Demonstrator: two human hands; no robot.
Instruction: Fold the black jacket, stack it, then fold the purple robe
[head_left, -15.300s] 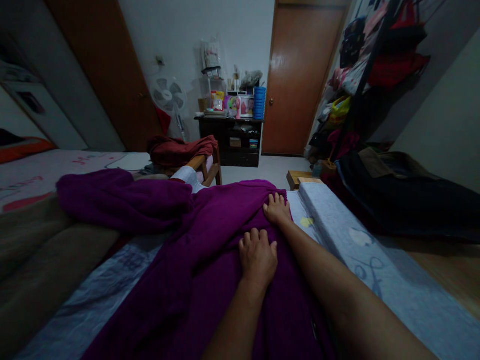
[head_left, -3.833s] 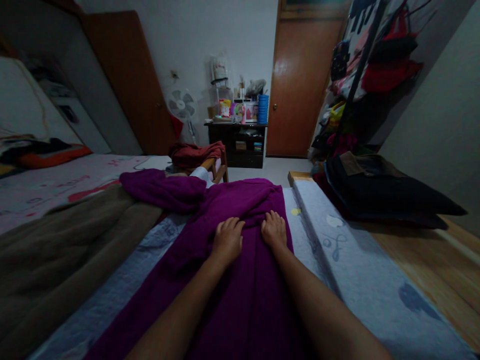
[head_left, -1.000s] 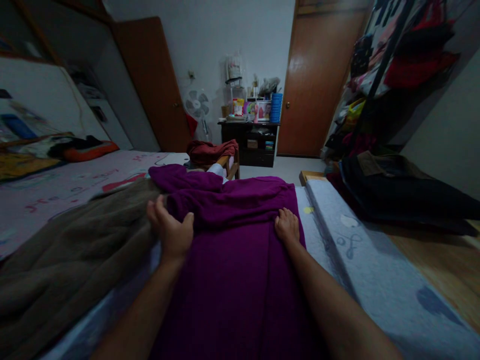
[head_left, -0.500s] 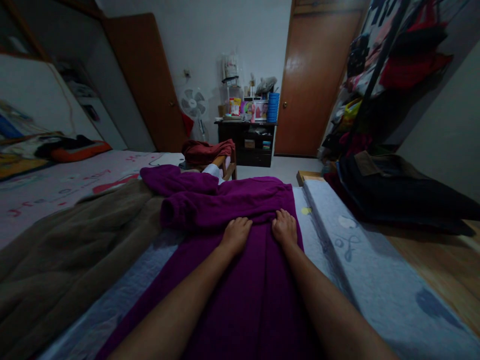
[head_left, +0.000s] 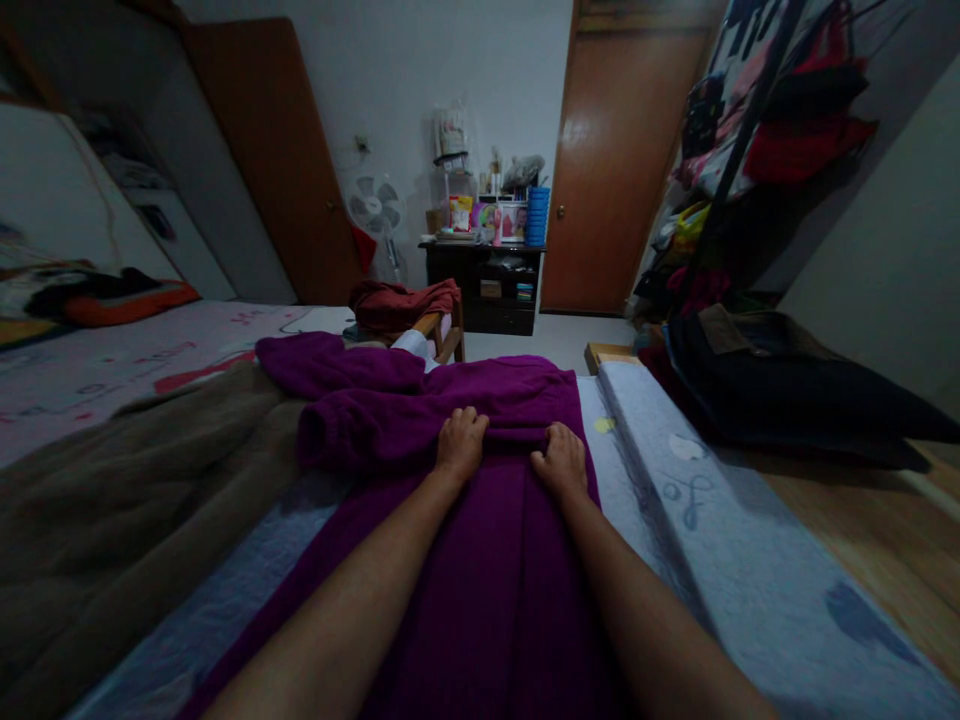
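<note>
A long-sleeved purple garment (head_left: 480, 580) lies spread lengthwise in front of me, with a cuffed sleeve (head_left: 375, 430) folded across its far part. My left hand (head_left: 461, 447) has its fingers curled over the near edge of that sleeve. Just to the right, my right hand (head_left: 562, 460) grips the same edge near the garment's right side. Between the two hands the cloth is drawn into a straight ridge. Both sets of fingertips are partly hidden in the fabric.
A brown garment (head_left: 150, 510) lies on the left, beside a pink patterned bed cover (head_left: 97, 365). On the right run a pale padded strip (head_left: 690, 520) and a stack of dark folded clothes (head_left: 795, 385). Reddish cloth (head_left: 405, 305) rests on a wooden frame (head_left: 450, 340) beyond.
My left hand has shifted slightly farther forward along the sleeve edge; my right hand stays nearly in place. The fold between them looks straighter. The view has turned slightly right.
</note>
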